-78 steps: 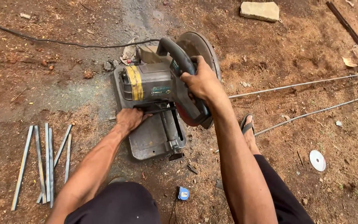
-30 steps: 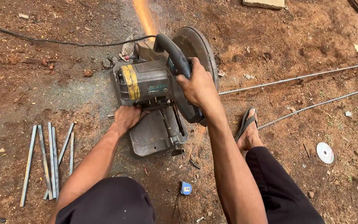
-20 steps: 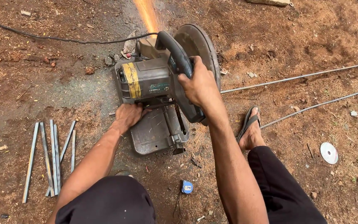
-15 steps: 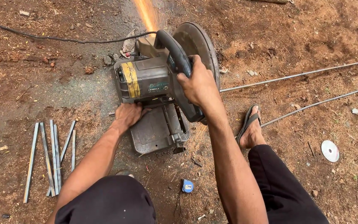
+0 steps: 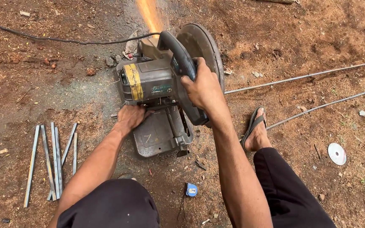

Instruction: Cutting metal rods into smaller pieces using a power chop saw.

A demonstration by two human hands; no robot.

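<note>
**Chop saw throwing sparks on bare ground**

The saw [image 5: 165, 90] sits on red dirt, its grey motor housing banded with yellow tape and its round blade guard [image 5: 203, 50] on the right side. The right hand [image 5: 202, 86] is wrapped tight around the black handle [image 5: 181, 63], fingers fully curled over it. The left hand [image 5: 131, 117] lies low at the saw's left side, just under the motor, fingers bent on something at the base plate [image 5: 159, 137]; what it grips is hidden by the housing. A jet of orange sparks [image 5: 151, 14] shoots away from the blade toward the top of the view.

A black cable [image 5: 55, 40] runs across the dirt to the back of the saw. Left of the left forearm lies a bundle of cut steel bars [image 5: 53, 158]. Two long rods [image 5: 317, 88] stretch away to the right, past a sandalled foot [image 5: 256, 133]. A small blue tape measure [image 5: 192, 190] lies between the knees, and a spare white disc [image 5: 337, 153] rests well apart on the right.
</note>
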